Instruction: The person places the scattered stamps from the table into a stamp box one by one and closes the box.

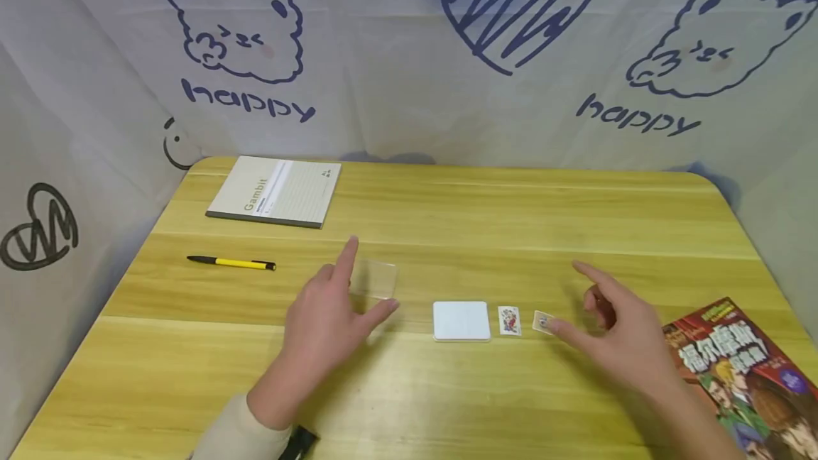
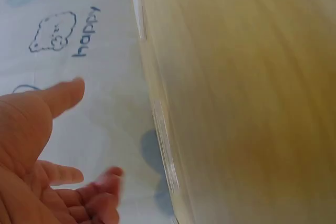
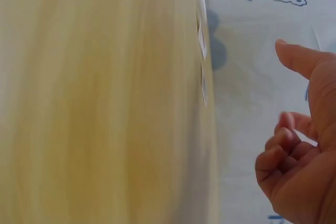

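Note:
In the head view my left hand [image 1: 326,325] hovers with thumb and index finger spread beside a clear flat square [image 1: 381,280], holding nothing. To its right lie a white rounded rectangular piece [image 1: 461,321], a small printed card [image 1: 509,320] and a second small card [image 1: 542,321], in a row. My right hand [image 1: 623,336] is above the table, its thumb tip overlapping the second card's edge; whether they touch I cannot tell. Its index finger extends and the other fingers bend loosely around nothing. Both wrist views show the left hand [image 2: 58,161] and right hand [image 3: 304,145] empty.
A notebook [image 1: 275,190] lies at the back left of the wooden table [image 1: 511,226], with a yellow and black pen [image 1: 231,263] in front of it. At the right edge is a colourful book [image 1: 744,375], partly behind my right forearm. A drawn-on white cloth [image 1: 396,91] hangs behind.

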A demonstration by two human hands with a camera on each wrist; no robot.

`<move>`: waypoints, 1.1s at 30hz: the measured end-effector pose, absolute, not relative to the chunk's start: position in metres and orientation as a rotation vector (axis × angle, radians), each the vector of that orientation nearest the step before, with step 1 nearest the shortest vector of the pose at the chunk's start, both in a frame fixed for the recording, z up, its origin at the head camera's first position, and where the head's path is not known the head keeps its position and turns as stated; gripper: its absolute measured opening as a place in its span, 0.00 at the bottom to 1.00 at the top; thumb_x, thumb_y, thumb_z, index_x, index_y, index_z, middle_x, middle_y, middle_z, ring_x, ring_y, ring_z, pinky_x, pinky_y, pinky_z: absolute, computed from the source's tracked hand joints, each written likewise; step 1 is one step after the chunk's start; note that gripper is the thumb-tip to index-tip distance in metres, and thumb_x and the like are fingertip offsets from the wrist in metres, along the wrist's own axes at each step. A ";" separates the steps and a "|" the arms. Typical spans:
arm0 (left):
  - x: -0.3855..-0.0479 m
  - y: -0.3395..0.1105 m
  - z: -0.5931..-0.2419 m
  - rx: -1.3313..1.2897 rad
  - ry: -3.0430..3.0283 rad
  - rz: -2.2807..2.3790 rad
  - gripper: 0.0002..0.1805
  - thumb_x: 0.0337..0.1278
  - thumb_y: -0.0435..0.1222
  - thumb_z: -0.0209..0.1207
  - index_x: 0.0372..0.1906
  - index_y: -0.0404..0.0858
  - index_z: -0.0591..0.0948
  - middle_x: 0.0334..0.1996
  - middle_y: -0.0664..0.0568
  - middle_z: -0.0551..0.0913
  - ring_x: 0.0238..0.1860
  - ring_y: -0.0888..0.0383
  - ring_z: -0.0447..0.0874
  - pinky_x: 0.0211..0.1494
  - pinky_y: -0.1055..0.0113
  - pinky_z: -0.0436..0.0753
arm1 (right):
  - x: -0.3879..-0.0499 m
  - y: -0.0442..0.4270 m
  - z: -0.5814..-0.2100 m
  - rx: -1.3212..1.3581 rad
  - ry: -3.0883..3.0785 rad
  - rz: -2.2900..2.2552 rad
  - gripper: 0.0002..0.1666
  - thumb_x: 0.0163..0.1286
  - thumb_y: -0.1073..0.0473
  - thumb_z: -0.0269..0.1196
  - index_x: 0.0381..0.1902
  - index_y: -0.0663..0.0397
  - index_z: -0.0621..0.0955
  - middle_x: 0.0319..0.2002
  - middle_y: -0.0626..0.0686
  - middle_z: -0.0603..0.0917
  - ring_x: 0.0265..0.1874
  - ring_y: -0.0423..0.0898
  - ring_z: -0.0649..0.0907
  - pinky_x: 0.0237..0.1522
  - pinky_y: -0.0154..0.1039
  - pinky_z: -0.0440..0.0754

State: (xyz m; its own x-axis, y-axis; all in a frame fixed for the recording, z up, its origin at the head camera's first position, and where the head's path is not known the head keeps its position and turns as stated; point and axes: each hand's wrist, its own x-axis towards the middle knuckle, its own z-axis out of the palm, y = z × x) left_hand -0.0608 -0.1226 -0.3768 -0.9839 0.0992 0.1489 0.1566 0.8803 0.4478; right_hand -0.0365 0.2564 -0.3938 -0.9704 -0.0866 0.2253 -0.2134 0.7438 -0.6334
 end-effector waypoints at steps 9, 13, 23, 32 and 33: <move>-0.061 -0.104 -0.386 -0.341 -2.916 -1.019 0.50 0.41 0.53 0.77 0.71 0.40 0.71 0.18 0.56 0.73 0.20 0.60 0.68 0.21 0.62 0.69 | -0.040 0.239 -0.408 0.247 -2.719 1.385 0.42 0.49 0.55 0.82 0.63 0.47 0.78 0.19 0.47 0.58 0.16 0.41 0.59 0.28 0.37 0.67; -0.060 -0.095 -0.391 -0.373 -2.939 -1.217 0.46 0.40 0.50 0.79 0.67 0.39 0.74 0.10 0.60 0.63 0.14 0.66 0.56 0.17 0.67 0.62 | -0.043 0.234 -0.415 0.293 -2.716 1.462 0.42 0.47 0.56 0.82 0.61 0.49 0.79 0.17 0.43 0.57 0.15 0.38 0.60 0.31 0.37 0.72; -0.061 -0.077 -0.409 -0.441 -2.917 -1.615 0.43 0.37 0.39 0.81 0.64 0.34 0.76 0.10 0.59 0.64 0.13 0.65 0.59 0.18 0.68 0.68 | -0.046 0.229 -0.427 0.309 -2.803 1.526 0.31 0.50 0.53 0.81 0.53 0.50 0.84 0.13 0.40 0.58 0.12 0.35 0.58 0.25 0.36 0.73; -0.065 -0.069 -0.418 -0.436 -2.956 -1.720 0.43 0.37 0.37 0.80 0.64 0.34 0.76 0.10 0.59 0.63 0.11 0.64 0.58 0.15 0.70 0.65 | -0.050 0.226 -0.430 0.324 -2.878 1.476 0.28 0.52 0.51 0.80 0.51 0.49 0.85 0.12 0.39 0.57 0.11 0.35 0.57 0.20 0.36 0.68; -0.065 -0.068 -0.419 -0.435 -2.962 -1.721 0.42 0.37 0.37 0.80 0.64 0.34 0.76 0.10 0.59 0.64 0.11 0.64 0.58 0.15 0.70 0.65 | -0.050 0.227 -0.430 0.325 -2.884 1.467 0.28 0.52 0.51 0.80 0.51 0.49 0.85 0.11 0.39 0.57 0.11 0.35 0.57 0.19 0.35 0.68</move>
